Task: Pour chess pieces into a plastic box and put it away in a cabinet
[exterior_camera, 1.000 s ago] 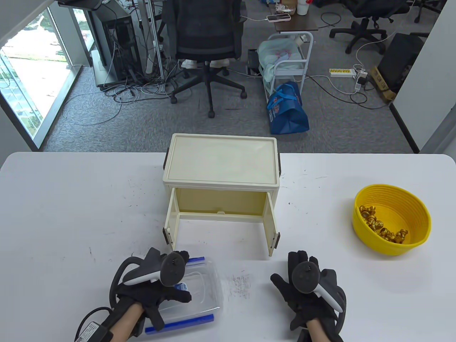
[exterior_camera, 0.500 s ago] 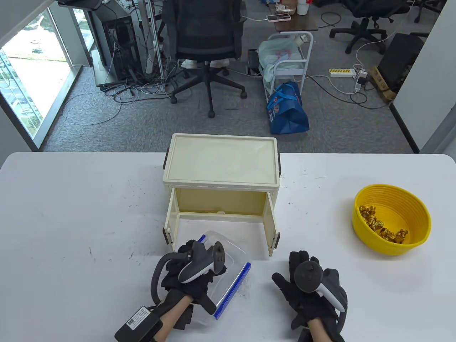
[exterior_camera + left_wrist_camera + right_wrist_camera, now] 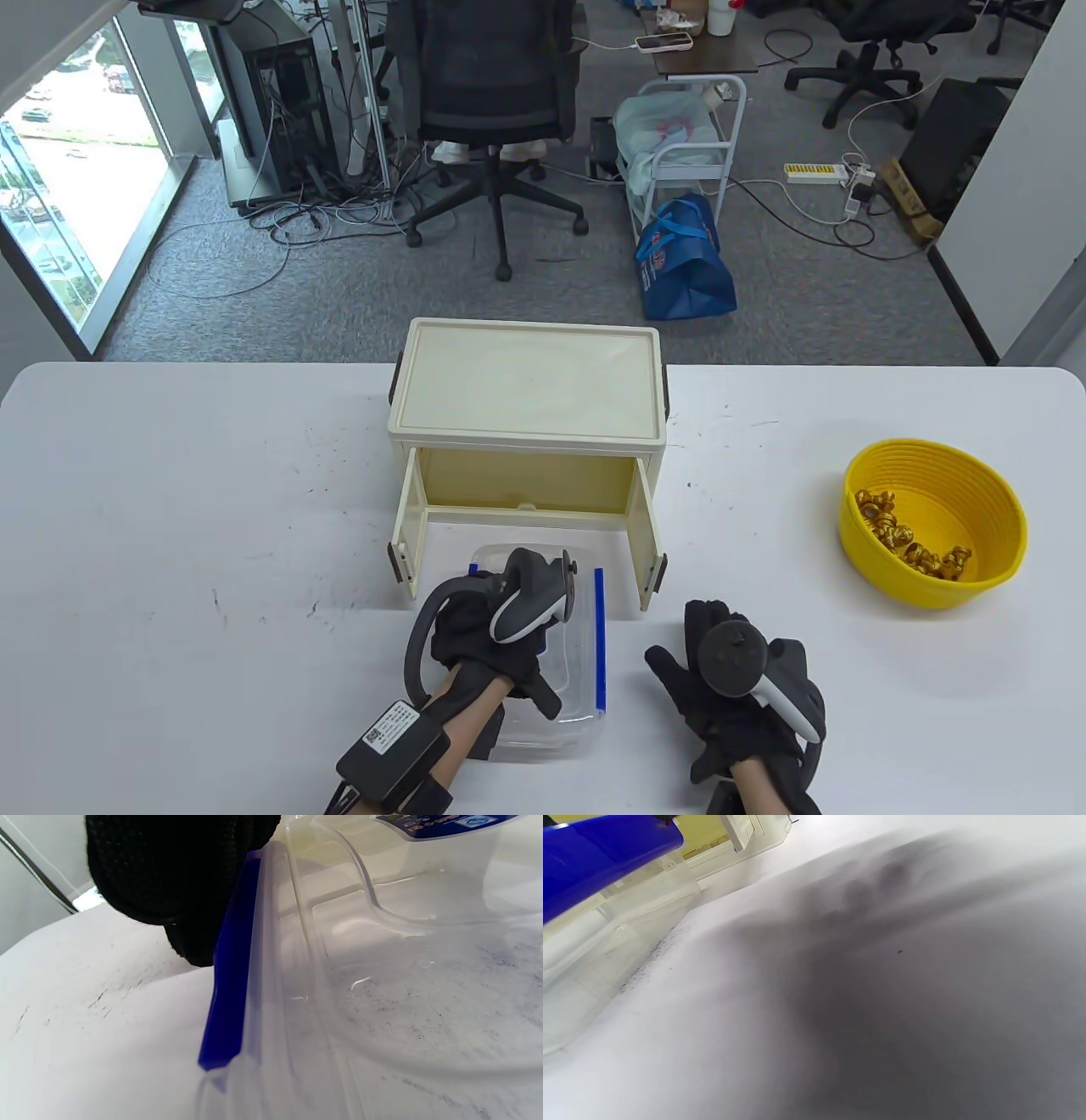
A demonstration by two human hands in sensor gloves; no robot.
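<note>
A clear plastic box (image 3: 577,679) with blue side clips (image 3: 600,637) sits on the white table just in front of the open cabinet (image 3: 526,399). It looks empty. My left hand (image 3: 479,624) grips the box at its left rim. In the left wrist view my gloved fingers (image 3: 169,870) lie against the blue clip (image 3: 229,984) of the box (image 3: 403,984). My right hand (image 3: 721,679) rests flat on the table to the right of the box, fingers spread, holding nothing. Gold chess pieces (image 3: 912,543) lie in a yellow bowl (image 3: 933,475) at the right.
The cream cabinet stands mid-table with both doors (image 3: 649,543) swung open toward me and nothing visible inside. The right wrist view shows the box's blue clip (image 3: 598,844) and a cabinet door corner (image 3: 746,832). Office chairs, cables and bags lie beyond the table's far edge.
My left hand has carried the box from the front left to the right and toward the cabinet's open front, turning it about a quarter turn. My right hand has stayed put.
</note>
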